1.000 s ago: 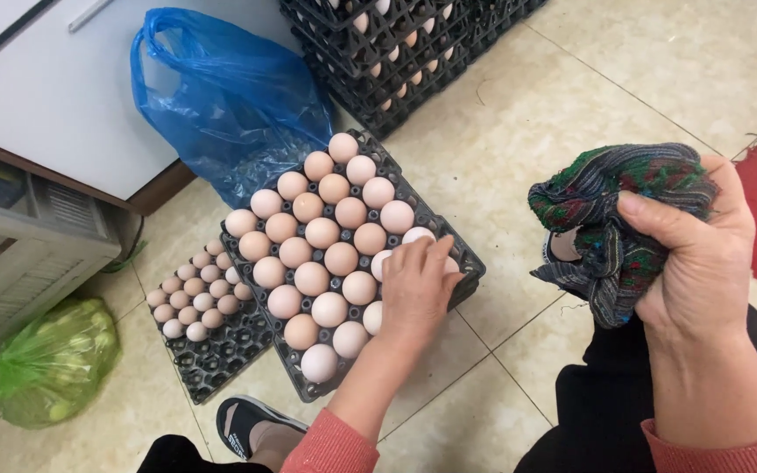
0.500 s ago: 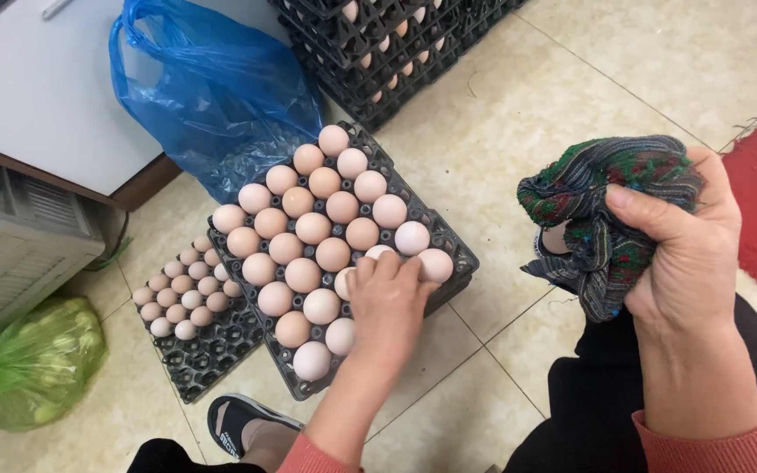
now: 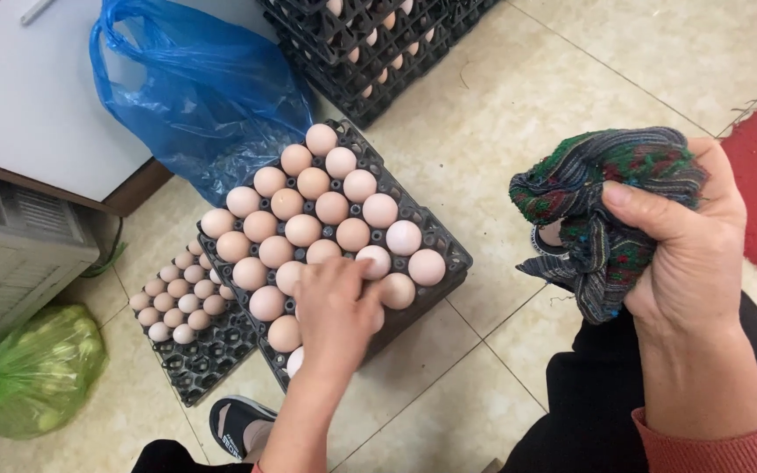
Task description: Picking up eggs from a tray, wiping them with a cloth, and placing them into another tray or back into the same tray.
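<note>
The left hand (image 3: 336, 311) lies spread over eggs (image 3: 308, 219) at the near edge of a black tray (image 3: 435, 236) on the tiled floor (image 3: 501, 114), fingers loose on them. The right hand (image 3: 685, 236) grips a bunched dark striped cloth (image 3: 597, 188). A blue bag (image 3: 203, 88) sits beyond the tray.

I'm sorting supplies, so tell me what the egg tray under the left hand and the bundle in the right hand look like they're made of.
Egg tray: likely moulded plastic, black, matte, with thin open lattice edges. Bundle: woven cloth, striped green, red and dark, soft creases and loose threads where it bunches.
</note>
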